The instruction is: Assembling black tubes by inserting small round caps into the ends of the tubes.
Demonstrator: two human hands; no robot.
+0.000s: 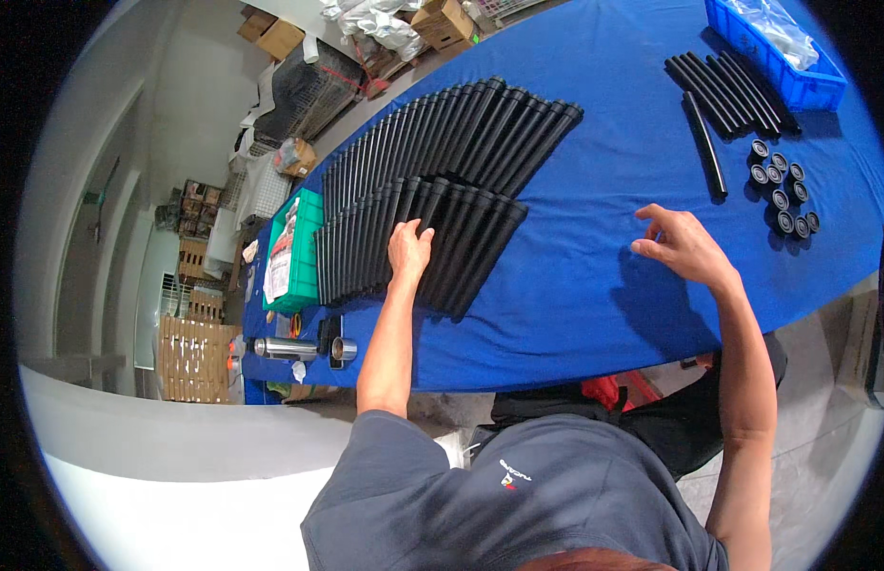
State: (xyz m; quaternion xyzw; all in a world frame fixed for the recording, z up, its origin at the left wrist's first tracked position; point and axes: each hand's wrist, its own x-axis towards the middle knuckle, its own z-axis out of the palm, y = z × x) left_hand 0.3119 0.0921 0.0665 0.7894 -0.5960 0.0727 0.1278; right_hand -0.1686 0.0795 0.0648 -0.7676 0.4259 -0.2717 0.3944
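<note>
My left hand (410,251) is over the near row of black tubes (366,238), thumb and forefinger apart, with nothing visible between them. I cannot tell whether its fingertips touch the tubes. These tubes lie side by side, with thicker collars at their far ends. Behind them, a second row of black tubes (413,128) fans out the same way. My right hand (687,246) hovers above the blue cloth, holding nothing, its fingers curved and the thumb apart. Beyond it are a single thin black tube (704,145), several more thin tubes (713,95) and round black caps (780,198).
A blue crate (811,93) with clear plastic bags stands at the far right. To the left are a green crate (311,243) with papers, a shiny metal cylinder (285,348) and a metal ring-shaped piece (345,348). The blue cloth (566,314) covers the table.
</note>
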